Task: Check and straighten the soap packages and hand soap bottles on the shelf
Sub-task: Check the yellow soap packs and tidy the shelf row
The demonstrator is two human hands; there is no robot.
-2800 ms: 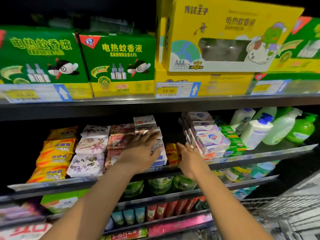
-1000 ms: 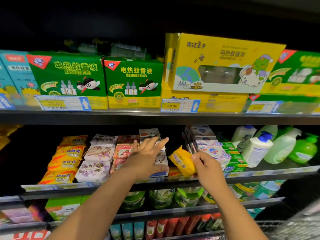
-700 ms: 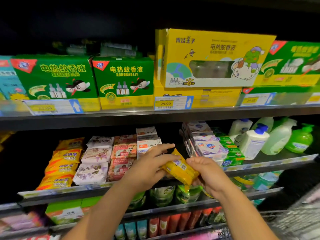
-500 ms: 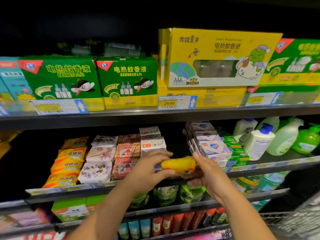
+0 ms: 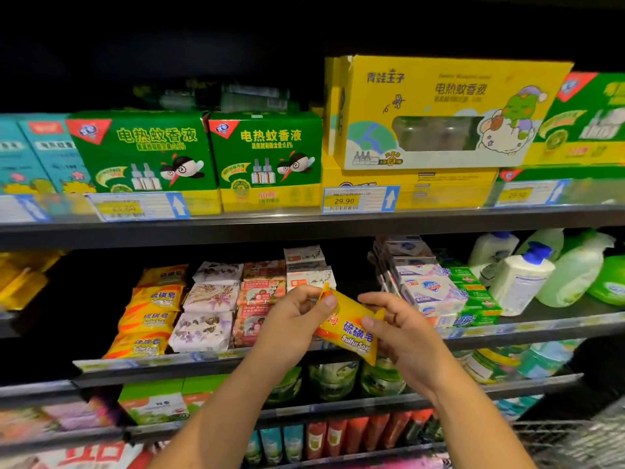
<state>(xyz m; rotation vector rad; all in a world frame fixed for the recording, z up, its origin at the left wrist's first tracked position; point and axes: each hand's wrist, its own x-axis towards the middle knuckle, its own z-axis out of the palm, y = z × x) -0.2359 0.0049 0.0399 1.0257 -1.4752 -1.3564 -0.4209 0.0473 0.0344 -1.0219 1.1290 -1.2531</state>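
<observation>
The left hand [image 5: 291,328] and the right hand [image 5: 406,333] are nearest the camera. Together they hold one yellow sulfur soap package [image 5: 351,330], tilted down to the right, in front of the rail of the soap shelf [image 5: 162,364] and off its surface.

- **Left grip:** narrow, with thumb and curled fingers pinching the package's upper left end.
- **Right grip:** narrow, with the thumb on the printed face and the fingers behind the lower right end.

On the shelf behind, from left to right:
- stacked yellow sulfur soaps [image 5: 152,316]
- floral white packs [image 5: 206,309]
- red packs [image 5: 258,299]
- white boxes [image 5: 307,270]
- a leaning row of blue-marked soap boxes [image 5: 429,292]
- green boxes [image 5: 473,292]
- hand soap bottles [image 5: 517,282], standing at the far right

On the shelf above are green cartons [image 5: 263,154] and a yellow carton [image 5: 439,110].
</observation>
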